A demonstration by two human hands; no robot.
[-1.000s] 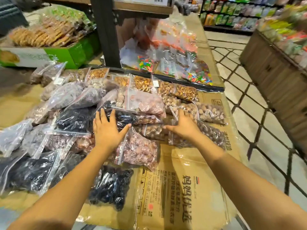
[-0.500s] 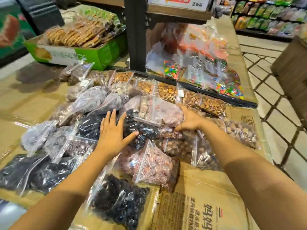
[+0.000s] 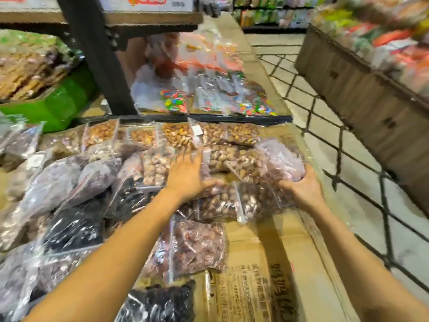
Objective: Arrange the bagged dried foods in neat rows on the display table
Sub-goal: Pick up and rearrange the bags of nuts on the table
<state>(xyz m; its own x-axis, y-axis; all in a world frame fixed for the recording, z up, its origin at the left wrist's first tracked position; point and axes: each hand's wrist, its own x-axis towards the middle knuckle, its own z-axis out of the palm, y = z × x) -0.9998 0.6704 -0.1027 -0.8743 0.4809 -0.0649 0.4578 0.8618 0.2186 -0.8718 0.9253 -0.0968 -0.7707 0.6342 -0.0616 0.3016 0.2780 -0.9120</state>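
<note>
Many clear zip bags of dried foods lie on the cardboard-covered display table [image 3: 260, 256]. A row of brown nut bags [image 3: 176, 133] lines the far edge, and dark fruit bags [image 3: 74, 226] are heaped at the left. My left hand [image 3: 188, 176] rests flat, fingers spread, on a bag of pale nuts [image 3: 154, 168] in the middle. My right hand [image 3: 303, 190] grips the near end of a pinkish-purple bag [image 3: 282, 159] at the table's right edge, its fingertips hidden under the bag. Below the hands lie a bag of brown nuts [image 3: 257, 198] and a reddish bag [image 3: 197, 245].
A black shelf post [image 3: 97, 56] rises behind the table, with bags of colourful sweets [image 3: 176, 101] past a black divider. A green box of biscuits [image 3: 55, 103] sits at the far left. A tiled aisle [image 3: 348, 205] and a wooden display stand [image 3: 371, 101] are to the right.
My right hand took hold of the pinkish-purple bag in the middle and carried it to the table's right edge. My left hand shifted right onto the pale nut bag. The view swung right.
</note>
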